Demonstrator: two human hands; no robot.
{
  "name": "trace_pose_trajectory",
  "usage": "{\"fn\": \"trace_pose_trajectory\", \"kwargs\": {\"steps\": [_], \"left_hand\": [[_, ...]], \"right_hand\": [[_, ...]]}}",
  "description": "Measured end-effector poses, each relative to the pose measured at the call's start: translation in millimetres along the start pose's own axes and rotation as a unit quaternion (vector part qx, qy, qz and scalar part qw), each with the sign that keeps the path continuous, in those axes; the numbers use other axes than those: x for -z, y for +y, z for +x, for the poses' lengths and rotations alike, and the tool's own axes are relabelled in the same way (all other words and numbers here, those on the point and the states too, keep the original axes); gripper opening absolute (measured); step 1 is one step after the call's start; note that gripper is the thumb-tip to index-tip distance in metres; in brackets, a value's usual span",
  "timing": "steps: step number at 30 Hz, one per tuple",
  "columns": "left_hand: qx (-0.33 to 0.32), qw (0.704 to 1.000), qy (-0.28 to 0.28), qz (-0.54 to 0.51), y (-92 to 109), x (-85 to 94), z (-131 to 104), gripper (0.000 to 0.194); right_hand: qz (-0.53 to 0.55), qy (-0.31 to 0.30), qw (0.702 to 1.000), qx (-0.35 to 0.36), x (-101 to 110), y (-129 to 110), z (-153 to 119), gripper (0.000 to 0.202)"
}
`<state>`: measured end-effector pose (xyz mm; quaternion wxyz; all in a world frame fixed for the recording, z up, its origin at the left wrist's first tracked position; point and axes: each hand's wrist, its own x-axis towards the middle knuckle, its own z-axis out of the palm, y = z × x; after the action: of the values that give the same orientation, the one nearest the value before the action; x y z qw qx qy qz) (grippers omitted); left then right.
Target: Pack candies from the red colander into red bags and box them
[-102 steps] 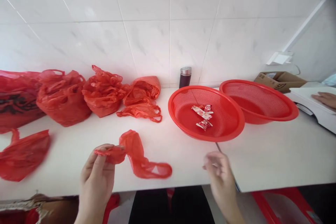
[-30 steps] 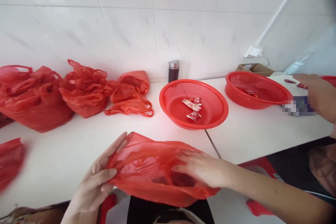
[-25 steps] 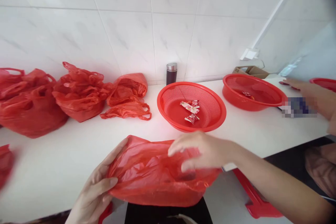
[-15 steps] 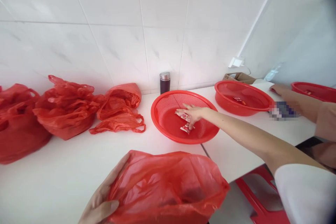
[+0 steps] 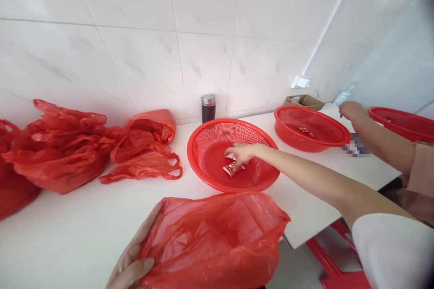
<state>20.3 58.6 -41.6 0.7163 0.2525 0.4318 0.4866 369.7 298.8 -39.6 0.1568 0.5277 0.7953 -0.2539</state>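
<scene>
My left hand [image 5: 137, 253] grips the left edge of a red plastic bag [image 5: 217, 244], thumb outside, and the bag's mouth gapes toward the basket. Beyond it a red perforated plastic basket [image 5: 200, 169] stands on the white table. Inside this basket my right hand [image 5: 242, 152] is curled over small wrapped packets, its fingers closed round them. One red-and-white packet [image 5: 229, 170] shows below the thumb; a pinkish one [image 5: 232, 156] is partly hidden under the fingers.
Red plastic bags [image 5: 142, 162] lie at the left. A dark thermos [image 5: 208, 109] stands by the wall. Rightward are another red basin [image 5: 305, 142] holding a few small packets, a cardboard box [image 5: 305, 101] and a co-worker's arm [image 5: 383, 133]. A red stool [image 5: 325, 257] is below the table edge.
My right hand has moved slightly left and down, and its spread fingers have closed round the packets. The left hand keeps hold of the bag. The co-worker's hand has risen.
</scene>
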Motion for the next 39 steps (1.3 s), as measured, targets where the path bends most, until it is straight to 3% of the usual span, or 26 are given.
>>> {"fn": "trace_pose_trajectory", "kwargs": {"steps": [8,16,20,22,24,27,30,33,36,39], "left_hand": [[0.0,1.0,0.011,-0.014,-4,-0.8,-4,0.079],[-0.025,0.999,0.017,-0.032,-6,-8.3,-12,0.074],[-0.041,0.999,0.011,-0.034,-8,-14.6,-11,0.072],[-0.047,0.998,0.01,-0.039,-8,-18.1,-10,0.069],[-0.051,0.998,0.004,-0.04,-9,-21.6,-11,0.067],[-0.041,0.999,-0.008,-0.036,-9,-25.5,-13,0.07],[-0.04,0.999,-0.018,-0.019,-9,-25.9,-18,0.073],[-0.061,0.998,-0.014,0.006,-9,-23.5,-22,0.071],[-0.068,0.997,-0.002,0.018,-10,-21.2,-24,0.072],[-0.08,0.996,0.0,0.049,-13,-19.8,-25,0.074]], "right_hand": [[0.006,0.046,0.999,0.027,-23,-12,-13,0.066],[0.107,0.112,0.986,0.066,14,-18,-37,0.053],[0.157,0.142,0.972,0.103,22,-50,-65,0.05],[0.216,0.117,0.952,0.184,15,-79,-84,0.05],[0.259,0.049,0.923,0.28,0,-110,-100,0.051],[0.169,-0.006,0.918,0.359,-32,-146,-113,0.053],[0.019,0.026,0.927,0.375,-58,-161,-112,0.052],[0.036,0.017,0.923,0.383,-53,-156,-109,0.049],[0.179,0.045,0.927,0.327,-23,-134,-103,0.039],[0.156,0.123,0.976,0.088,-1,-99,-84,0.046]]}}
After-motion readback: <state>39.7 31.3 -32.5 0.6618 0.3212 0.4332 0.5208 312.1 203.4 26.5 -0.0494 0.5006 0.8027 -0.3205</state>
